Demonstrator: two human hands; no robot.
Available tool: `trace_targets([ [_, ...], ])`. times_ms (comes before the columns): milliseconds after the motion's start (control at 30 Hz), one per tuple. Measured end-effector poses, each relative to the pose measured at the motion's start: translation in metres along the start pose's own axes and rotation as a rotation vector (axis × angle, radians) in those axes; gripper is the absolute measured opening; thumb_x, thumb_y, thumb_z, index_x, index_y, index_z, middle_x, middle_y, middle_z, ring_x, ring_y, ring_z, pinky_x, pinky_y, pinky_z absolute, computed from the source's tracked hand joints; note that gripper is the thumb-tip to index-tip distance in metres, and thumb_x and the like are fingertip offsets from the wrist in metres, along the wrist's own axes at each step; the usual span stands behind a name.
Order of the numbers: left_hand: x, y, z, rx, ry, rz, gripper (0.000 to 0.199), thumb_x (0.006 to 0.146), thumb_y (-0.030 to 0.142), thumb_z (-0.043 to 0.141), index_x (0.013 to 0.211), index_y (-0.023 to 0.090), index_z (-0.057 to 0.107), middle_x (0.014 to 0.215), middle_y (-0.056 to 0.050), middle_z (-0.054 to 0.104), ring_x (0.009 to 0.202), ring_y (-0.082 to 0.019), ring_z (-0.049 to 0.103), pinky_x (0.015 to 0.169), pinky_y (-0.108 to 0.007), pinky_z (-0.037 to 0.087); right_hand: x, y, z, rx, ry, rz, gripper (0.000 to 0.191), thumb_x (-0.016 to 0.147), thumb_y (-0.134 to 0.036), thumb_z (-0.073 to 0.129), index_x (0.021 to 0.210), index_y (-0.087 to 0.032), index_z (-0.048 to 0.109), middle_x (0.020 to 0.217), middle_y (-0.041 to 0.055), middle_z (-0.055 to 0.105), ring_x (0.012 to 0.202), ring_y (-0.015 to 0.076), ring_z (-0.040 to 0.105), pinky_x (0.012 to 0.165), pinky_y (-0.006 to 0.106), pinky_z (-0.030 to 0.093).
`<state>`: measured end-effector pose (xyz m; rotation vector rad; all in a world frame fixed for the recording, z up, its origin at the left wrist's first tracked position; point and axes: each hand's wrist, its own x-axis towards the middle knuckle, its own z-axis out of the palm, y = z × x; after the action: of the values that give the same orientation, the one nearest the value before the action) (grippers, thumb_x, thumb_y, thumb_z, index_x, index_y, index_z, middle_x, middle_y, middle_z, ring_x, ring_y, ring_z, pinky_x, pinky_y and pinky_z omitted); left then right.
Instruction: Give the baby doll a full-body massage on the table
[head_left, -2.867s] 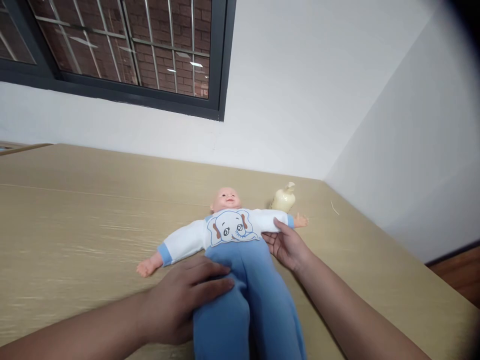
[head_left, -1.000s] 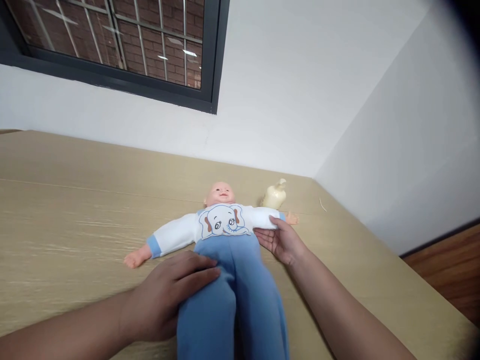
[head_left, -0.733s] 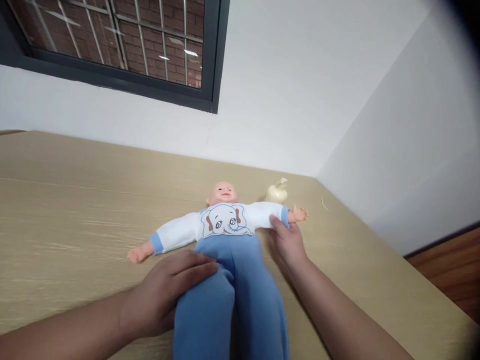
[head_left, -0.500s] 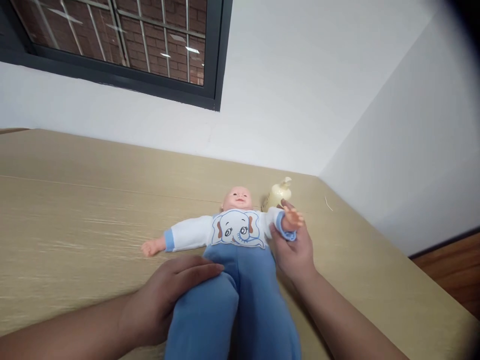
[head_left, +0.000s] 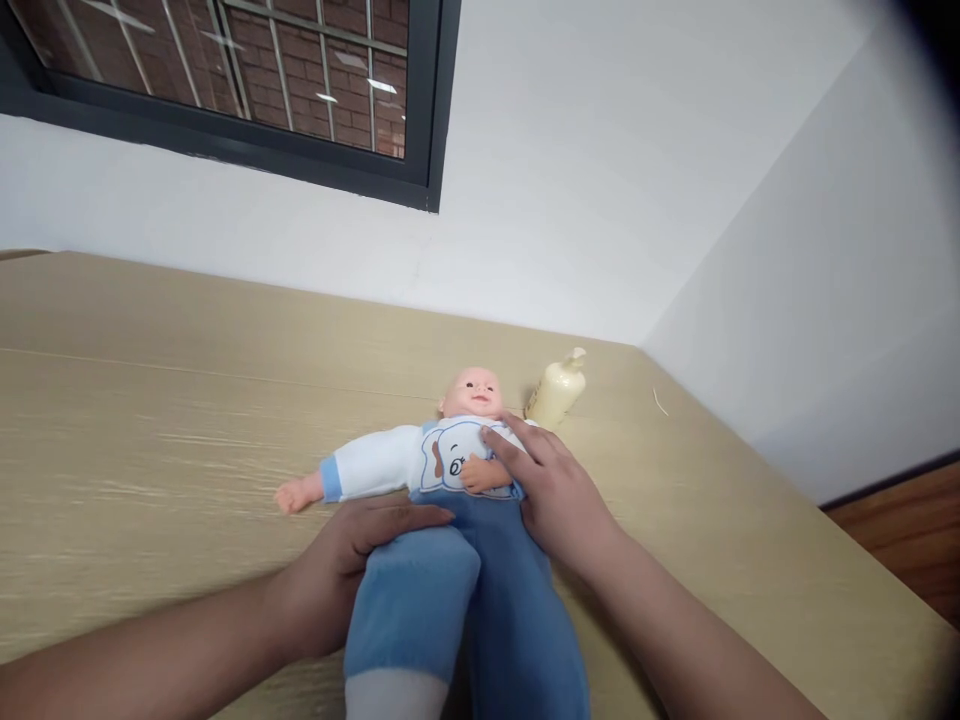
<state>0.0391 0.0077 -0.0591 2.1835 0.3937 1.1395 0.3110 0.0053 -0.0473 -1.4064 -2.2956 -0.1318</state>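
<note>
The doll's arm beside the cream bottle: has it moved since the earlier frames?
Yes. The doll's arm lay stretched out toward the cream bottle; the right hand has folded it across the doll's chest.
</note>
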Motion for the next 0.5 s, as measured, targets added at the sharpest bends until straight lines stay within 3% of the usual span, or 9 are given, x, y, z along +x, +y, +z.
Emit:
trace_targets([
  [167, -0.008, 0.006, -0.007, 0.188, -0.057, 0.156, 0.050, 0.093, 0.036, 0.062, 0.142, 0.029, 0.052, 0.112, -0.010, 0.073, 0.095, -0.025, 0.073, 0.079, -0.033, 0.062, -0.003, 0.015, 0.008, 0.266, 0.182, 0.174, 0.073, 0.080, -0.008, 0.055, 0.149, -0.029, 0.045, 0.151, 0.0087, 0.050, 0.137, 0.0301, 0.050, 0.112, 0.052, 0.045],
  [233, -0.010, 0.011, -0.011, 0.295, -0.130, 0.184, 0.052, 0.093, 0.033, 0.061, 0.144, 0.026, 0.051, 0.116, -0.012, 0.071, 0.101, -0.024, 0.071, 0.085, -0.032, 0.060, -0.003, 0.028, 0.013, 0.461, 0.316, 0.294, 0.060, 0.085, -0.022, 0.063, 0.143, -0.027, 0.050, 0.144, 0.0097, 0.057, 0.132, 0.0294, 0.055, 0.112, 0.051, 0.044],
  [333, -0.013, 0.019, -0.013, 0.430, -0.185, 0.253, 0.052, 0.091, 0.032, 0.063, 0.142, 0.023, 0.054, 0.122, -0.013, 0.069, 0.110, -0.025, 0.068, 0.095, -0.033, 0.056, 0.000, 0.047, 0.019, 0.809, 0.510, 0.511, 0.054, 0.080, -0.036, 0.073, 0.131, -0.021, 0.059, 0.134, 0.0118, 0.064, 0.125, 0.0321, 0.060, 0.109, 0.053, 0.046],
  [400, -0.014, 0.023, -0.011, 0.499, -0.211, 0.309, 0.049, 0.090, 0.032, 0.064, 0.138, 0.022, 0.058, 0.126, -0.014, 0.069, 0.116, -0.027, 0.065, 0.101, -0.035, 0.053, 0.002, 0.056, 0.021, 1.099, 0.541, 0.674, 0.051, 0.076, -0.036, 0.076, 0.121, -0.018, 0.062, 0.123, 0.0128, 0.069, 0.113, 0.0327, 0.066, 0.099, 0.053, 0.053],
  [500, -0.014, 0.027, -0.008, 0.575, -0.263, 0.386, 0.038, 0.094, 0.025, 0.059, 0.131, 0.019, 0.064, 0.129, -0.014, 0.068, 0.125, -0.029, 0.060, 0.107, -0.039, 0.049, 0.006, 0.059, 0.022, 1.490, 0.462, 0.912, 0.040, 0.076, -0.029, 0.072, 0.113, -0.017, 0.064, 0.111, 0.0126, 0.074, 0.098, 0.0295, 0.071, 0.085, 0.047, 0.060],
])
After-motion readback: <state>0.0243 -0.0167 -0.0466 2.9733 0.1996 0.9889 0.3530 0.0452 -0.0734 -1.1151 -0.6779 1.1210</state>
